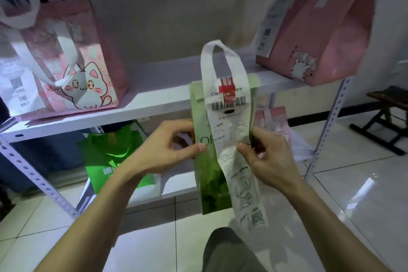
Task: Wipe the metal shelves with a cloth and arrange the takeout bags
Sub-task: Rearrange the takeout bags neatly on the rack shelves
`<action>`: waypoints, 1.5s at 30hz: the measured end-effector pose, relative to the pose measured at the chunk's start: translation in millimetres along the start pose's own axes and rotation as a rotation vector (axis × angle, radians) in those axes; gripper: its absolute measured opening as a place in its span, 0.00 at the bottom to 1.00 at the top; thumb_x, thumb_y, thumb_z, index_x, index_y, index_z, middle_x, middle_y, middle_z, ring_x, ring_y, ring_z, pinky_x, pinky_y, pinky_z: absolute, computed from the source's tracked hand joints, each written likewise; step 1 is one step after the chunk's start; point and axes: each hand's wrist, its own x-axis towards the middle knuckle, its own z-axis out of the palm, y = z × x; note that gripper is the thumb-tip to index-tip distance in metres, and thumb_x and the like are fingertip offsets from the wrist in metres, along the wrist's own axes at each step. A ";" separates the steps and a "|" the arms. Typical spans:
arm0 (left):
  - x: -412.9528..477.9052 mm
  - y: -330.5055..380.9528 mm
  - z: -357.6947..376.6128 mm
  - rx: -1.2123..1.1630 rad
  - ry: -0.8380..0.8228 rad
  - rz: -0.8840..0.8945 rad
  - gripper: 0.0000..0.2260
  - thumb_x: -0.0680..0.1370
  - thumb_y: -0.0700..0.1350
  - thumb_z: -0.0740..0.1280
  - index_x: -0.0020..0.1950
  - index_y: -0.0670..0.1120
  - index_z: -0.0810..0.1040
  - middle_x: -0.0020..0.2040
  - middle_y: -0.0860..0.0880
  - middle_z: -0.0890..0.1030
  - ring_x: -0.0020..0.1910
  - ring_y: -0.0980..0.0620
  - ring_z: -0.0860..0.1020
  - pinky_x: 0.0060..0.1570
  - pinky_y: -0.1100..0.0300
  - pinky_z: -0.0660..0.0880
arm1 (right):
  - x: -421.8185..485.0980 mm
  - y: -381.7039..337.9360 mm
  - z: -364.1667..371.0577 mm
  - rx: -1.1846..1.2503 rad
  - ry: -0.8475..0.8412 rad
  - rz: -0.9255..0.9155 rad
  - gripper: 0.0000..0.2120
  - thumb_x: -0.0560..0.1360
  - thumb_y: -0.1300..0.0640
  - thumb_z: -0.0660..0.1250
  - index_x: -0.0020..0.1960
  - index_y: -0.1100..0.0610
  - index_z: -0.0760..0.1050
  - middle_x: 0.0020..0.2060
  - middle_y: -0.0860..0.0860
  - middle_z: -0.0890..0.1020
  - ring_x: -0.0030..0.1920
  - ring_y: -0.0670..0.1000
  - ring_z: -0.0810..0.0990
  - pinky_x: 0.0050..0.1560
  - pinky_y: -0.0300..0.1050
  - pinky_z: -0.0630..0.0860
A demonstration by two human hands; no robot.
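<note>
I hold a narrow light-green takeout bag [209,174] upright in the air in front of the white metal shelf [154,86]. It has white handles and a long printed receipt [229,130] hanging down its front. My left hand [174,150] pinches the bag's left edge. My right hand [267,157] grips its right edge, thumb on the receipt. A pink cat-print bag [72,66] stands at the shelf's left end and a second pink bag [320,28] at its right end. No cloth is in view.
A bright green bag [110,157] and a pale pink bag [273,123] sit on the lower shelf. Perforated uprights [331,117] frame the rack. A dark wooden stool [384,112] stands on the tiled floor at the right. My knee [227,252] shows at the bottom.
</note>
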 end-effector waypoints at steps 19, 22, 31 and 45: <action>106.7 -23.2 -98.8 0.276 0.694 -0.133 0.14 0.79 0.51 0.75 0.61 0.54 0.75 0.56 0.59 0.84 0.55 0.61 0.82 0.59 0.46 0.82 | 225.3 -75.8 47.5 0.053 -0.018 -0.019 0.15 0.82 0.52 0.69 0.65 0.51 0.69 0.60 0.48 0.84 0.55 0.52 0.84 0.53 0.54 0.81; 99.1 -53.9 -89.2 0.306 0.679 -0.162 0.19 0.80 0.50 0.75 0.66 0.56 0.72 0.59 0.60 0.82 0.59 0.58 0.82 0.61 0.44 0.81 | 221.6 -58.2 65.1 0.074 -0.104 0.012 0.16 0.82 0.52 0.70 0.63 0.50 0.65 0.63 0.50 0.82 0.59 0.54 0.82 0.56 0.55 0.80; 85.4 -68.3 -92.0 0.302 0.718 -0.231 0.22 0.79 0.49 0.76 0.70 0.59 0.71 0.60 0.60 0.82 0.60 0.56 0.83 0.60 0.46 0.83 | 219.1 -60.8 86.0 0.091 -0.160 0.024 0.20 0.81 0.49 0.70 0.67 0.50 0.64 0.66 0.49 0.80 0.63 0.54 0.81 0.56 0.53 0.79; 129.2 -1.8 -37.3 0.625 0.954 0.241 0.11 0.81 0.39 0.69 0.63 0.48 0.78 0.57 0.53 0.78 0.45 0.51 0.81 0.39 0.52 0.80 | 191.4 -44.2 -27.5 0.054 0.525 -0.225 0.06 0.82 0.56 0.68 0.58 0.56 0.79 0.51 0.47 0.82 0.51 0.46 0.81 0.52 0.50 0.82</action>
